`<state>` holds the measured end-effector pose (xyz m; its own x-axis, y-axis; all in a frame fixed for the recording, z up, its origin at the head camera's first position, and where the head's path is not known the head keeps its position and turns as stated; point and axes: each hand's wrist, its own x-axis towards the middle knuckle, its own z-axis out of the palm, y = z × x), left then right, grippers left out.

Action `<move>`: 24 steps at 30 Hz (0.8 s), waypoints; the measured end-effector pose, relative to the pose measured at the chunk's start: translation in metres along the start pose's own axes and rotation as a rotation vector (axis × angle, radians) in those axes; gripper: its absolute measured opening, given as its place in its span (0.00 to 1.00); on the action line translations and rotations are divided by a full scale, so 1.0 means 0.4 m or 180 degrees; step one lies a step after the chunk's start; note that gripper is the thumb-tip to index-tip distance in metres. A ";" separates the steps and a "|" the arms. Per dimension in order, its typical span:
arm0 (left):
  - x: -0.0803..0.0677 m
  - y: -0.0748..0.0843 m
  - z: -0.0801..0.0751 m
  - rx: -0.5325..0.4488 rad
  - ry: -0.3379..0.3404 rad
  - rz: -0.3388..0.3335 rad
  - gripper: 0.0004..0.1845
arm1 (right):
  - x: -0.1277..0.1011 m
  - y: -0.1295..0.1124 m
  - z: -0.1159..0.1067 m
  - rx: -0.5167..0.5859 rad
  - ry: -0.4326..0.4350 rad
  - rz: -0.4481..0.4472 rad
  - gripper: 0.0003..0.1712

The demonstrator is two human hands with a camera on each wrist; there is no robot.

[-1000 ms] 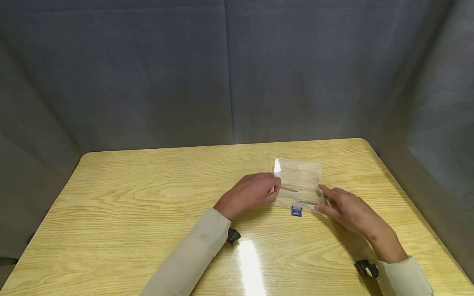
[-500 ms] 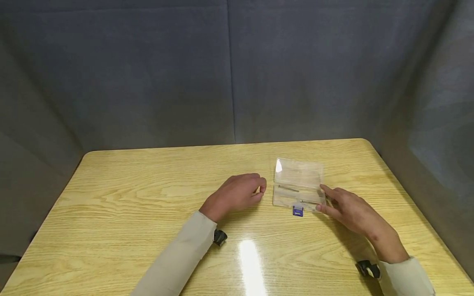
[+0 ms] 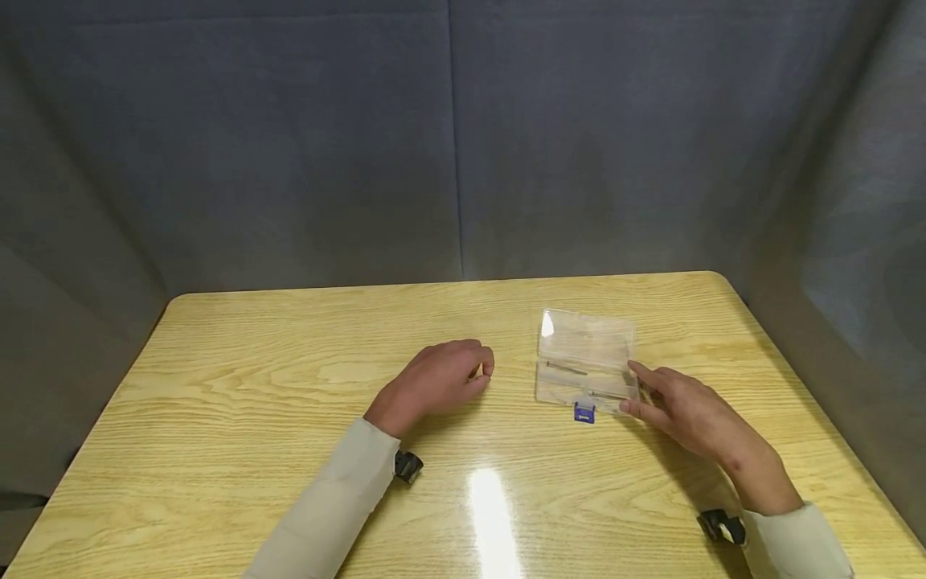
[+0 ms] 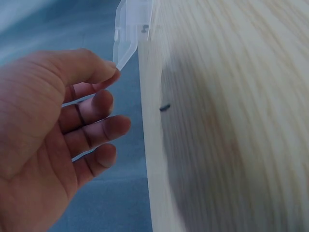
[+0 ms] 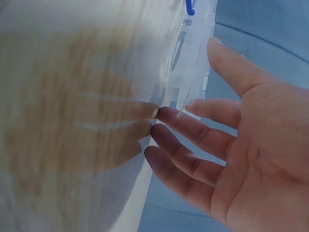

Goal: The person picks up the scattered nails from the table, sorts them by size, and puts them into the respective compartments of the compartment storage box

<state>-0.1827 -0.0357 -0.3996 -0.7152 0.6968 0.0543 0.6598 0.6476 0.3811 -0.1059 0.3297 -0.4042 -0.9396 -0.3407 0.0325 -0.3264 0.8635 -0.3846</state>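
A clear plastic box (image 3: 587, 338) lies on the table right of centre with its lid folded back; a blue latch (image 3: 584, 412) hangs at its front. Inside it show a long thin metal pin like a nail (image 3: 567, 368) and a second such pin (image 3: 608, 396) nearer the front. Left of the box, my left hand (image 3: 437, 374) hovers over the table, fingers loosely curled, thumb tip close to the index; nothing shows between them in the left wrist view. My right hand (image 3: 690, 410) rests thumb and index fingertip against the box's right end, its other fingertips on the tabletop.
A wood-grain table (image 3: 304, 354) spans the view, with grey-blue curtains (image 3: 325, 161) behind and at both sides. Under my left hand, a small dark speck (image 4: 165, 108) shows on the tabletop. Black bands circle both wrists.
My left hand has drawn back leftward from over the box, uncovering the left part of it and the full length of the rear pin. My right hand stays at the box's end.
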 end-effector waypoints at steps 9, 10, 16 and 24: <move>-0.025 -0.033 -0.008 0.0096 0.0067 -0.0241 0.06 | 0.000 0.000 -0.001 0.0030 -0.0011 0.0014 0.39; -0.027 -0.036 -0.008 0.0092 0.0075 -0.0289 0.06 | 0.000 0.000 -0.002 0.0028 -0.0009 0.0007 0.39; -0.029 -0.044 -0.008 0.0072 0.0087 -0.0385 0.05 | -0.001 0.002 -0.003 0.0022 0.0017 -0.0040 0.39; -0.023 -0.045 -0.006 -0.0011 -0.0034 -0.0430 0.03 | -0.002 0.000 -0.001 0.0044 0.0020 -0.0033 0.39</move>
<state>-0.1885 -0.0546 -0.4048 -0.7951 0.6065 -0.0077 0.5568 0.7348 0.3874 -0.1051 0.3303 -0.4040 -0.9368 -0.3474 0.0422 -0.3348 0.8546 -0.3969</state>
